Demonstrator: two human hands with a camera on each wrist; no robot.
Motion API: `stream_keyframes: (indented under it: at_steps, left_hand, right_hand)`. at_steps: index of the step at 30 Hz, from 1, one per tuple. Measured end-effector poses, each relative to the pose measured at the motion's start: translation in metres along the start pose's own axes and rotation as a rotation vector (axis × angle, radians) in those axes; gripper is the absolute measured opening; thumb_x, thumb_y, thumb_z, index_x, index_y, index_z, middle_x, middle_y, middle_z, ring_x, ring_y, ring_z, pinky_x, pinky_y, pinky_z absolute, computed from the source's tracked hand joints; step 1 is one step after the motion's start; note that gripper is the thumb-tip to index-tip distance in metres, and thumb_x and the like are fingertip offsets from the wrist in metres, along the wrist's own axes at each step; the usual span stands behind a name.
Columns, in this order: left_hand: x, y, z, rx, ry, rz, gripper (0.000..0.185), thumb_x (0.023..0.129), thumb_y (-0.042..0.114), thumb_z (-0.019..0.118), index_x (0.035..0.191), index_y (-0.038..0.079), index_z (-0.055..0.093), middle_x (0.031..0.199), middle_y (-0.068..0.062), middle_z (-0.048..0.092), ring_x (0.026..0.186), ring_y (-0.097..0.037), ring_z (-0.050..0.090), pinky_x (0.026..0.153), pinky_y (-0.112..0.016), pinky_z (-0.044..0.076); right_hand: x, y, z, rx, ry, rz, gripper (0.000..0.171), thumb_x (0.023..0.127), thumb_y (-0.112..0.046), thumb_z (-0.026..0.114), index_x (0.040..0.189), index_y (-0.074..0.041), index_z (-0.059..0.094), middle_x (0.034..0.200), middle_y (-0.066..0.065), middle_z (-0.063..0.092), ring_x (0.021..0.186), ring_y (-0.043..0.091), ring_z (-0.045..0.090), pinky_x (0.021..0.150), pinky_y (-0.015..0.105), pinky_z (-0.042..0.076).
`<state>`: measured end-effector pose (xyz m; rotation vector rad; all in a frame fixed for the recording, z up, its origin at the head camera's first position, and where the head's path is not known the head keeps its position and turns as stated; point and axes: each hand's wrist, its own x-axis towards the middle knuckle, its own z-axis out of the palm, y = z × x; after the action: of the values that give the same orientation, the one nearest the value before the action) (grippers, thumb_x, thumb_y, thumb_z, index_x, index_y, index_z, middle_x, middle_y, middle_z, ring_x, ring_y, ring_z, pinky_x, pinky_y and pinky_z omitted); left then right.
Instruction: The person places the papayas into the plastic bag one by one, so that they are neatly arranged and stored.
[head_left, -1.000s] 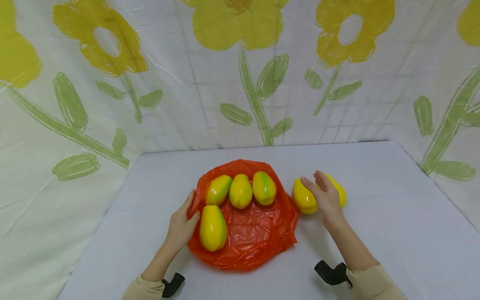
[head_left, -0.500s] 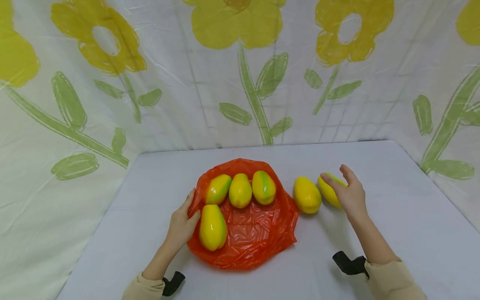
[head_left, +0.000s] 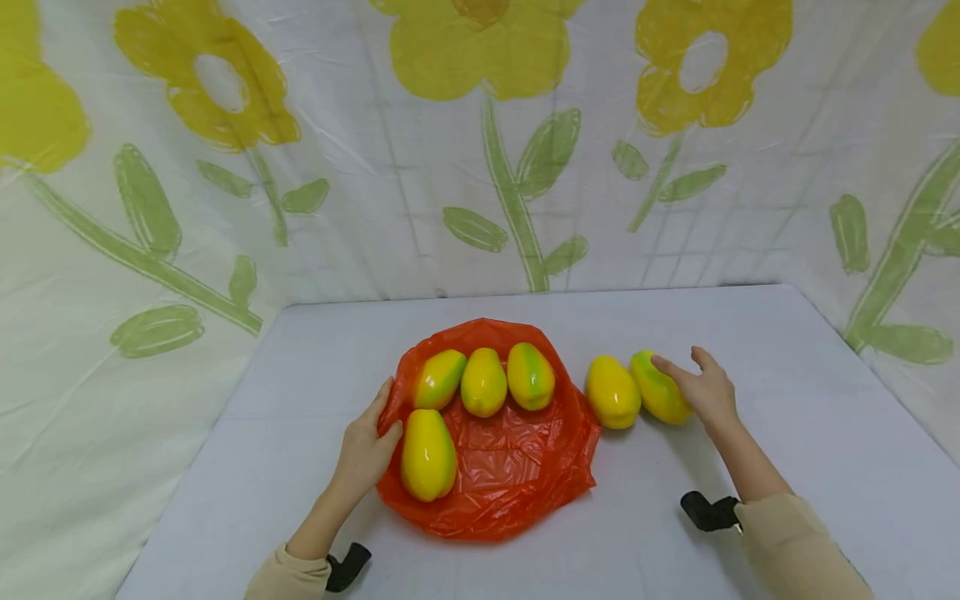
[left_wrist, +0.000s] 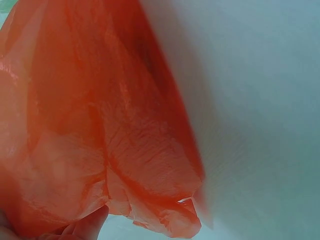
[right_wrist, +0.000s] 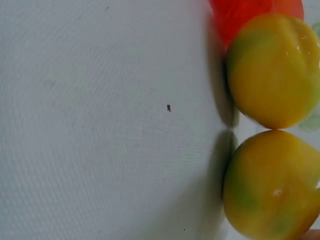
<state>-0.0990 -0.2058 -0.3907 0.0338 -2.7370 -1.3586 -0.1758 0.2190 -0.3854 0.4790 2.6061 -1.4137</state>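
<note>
An orange plastic bag point(head_left: 495, 475) lies spread flat on the white table point(head_left: 750, 333). Four yellow-green papayas lie on it: three in a back row point(head_left: 483, 382) and one at the front left point(head_left: 427, 454). My left hand point(head_left: 365, 442) grips the bag's left edge, thumb on top; in the left wrist view a fingertip point(left_wrist: 87, 225) shows under the bag point(left_wrist: 100, 125). Two more papayas lie side by side on the table right of the bag, a left one point(head_left: 612, 392) point(right_wrist: 272, 70) and a right one point(head_left: 656, 390) point(right_wrist: 270, 185). My right hand point(head_left: 701, 387) touches the right one with straight fingers.
A cloth backdrop point(head_left: 480, 167) printed with yellow flowers rises behind the table and along both sides. The table's right edge point(head_left: 862, 375) runs close to the cloth. Bare tabletop lies right of my right hand and in front of the bag.
My right hand moved from over both loose papayas to the right one and nudged it left against the other. My left hand and the bag stayed still.
</note>
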Motion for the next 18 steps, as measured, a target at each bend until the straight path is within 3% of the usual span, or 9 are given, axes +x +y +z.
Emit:
stream_keyframes:
  at_steps: [18]
  left_hand:
    - [-0.002, 0.001, -0.001, 0.003, -0.003, -0.005, 0.062, 0.093, -0.001, 0.051, 0.151, 0.000, 0.030, 0.147, -0.026, 0.037, 0.132, -0.041, 0.042, 0.102, -0.053, 0.040]
  right_hand:
    - [0.013, 0.010, 0.005, -0.034, -0.091, 0.035, 0.094, 0.094, -0.056, 0.047, 0.150, 0.010, 0.011, 0.155, 0.033, 0.013, 0.141, 0.049, 0.014, 0.113, 0.059, 0.017]
